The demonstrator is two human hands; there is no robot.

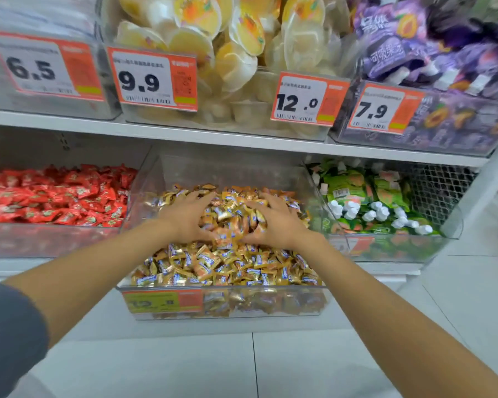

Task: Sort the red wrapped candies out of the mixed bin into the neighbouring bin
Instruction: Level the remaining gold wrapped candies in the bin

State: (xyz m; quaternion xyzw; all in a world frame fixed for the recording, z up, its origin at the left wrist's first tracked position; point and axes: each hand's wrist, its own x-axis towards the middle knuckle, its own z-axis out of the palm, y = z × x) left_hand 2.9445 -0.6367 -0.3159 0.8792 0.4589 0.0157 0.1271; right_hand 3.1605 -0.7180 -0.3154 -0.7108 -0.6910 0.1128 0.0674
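Left hand (189,216) first: it is spread wide, fingers splayed and bent like a claw, tips sunk into the heap. Right hand (275,222) mirrors it just beside, and the thumbs nearly meet over the middle of the pile. We see no closed grip on any single piece, though what lies under the palms is hidden from us.

Both hands sit toward the far half of the mixed bin (242,287), the clear tub at centre, heaped with gold and orange sweets (227,265). We cannot pick out a red one on the surface; the picture is blurred, and any strays are likely buried.

Plenty of red wrapped candies (58,196) lie to the left, filling the neighbouring bin (49,239), whose wall stands right against the mixed bin's left wall. To the right, a tub of green pouches (365,193).

How will a red piece handle? We judge it very light, small and firm inside, with a glossy, crinkly wrapper that slides easily against its neighbours. It looks hardly fragile, but easy to lose back into the loose heap. We would pinch it with thumb and forefinger across the body, or by a crimped end of the wrapper, since a broad scoop would bring gold ones along. The carry is short: leftward, over the shared wall.
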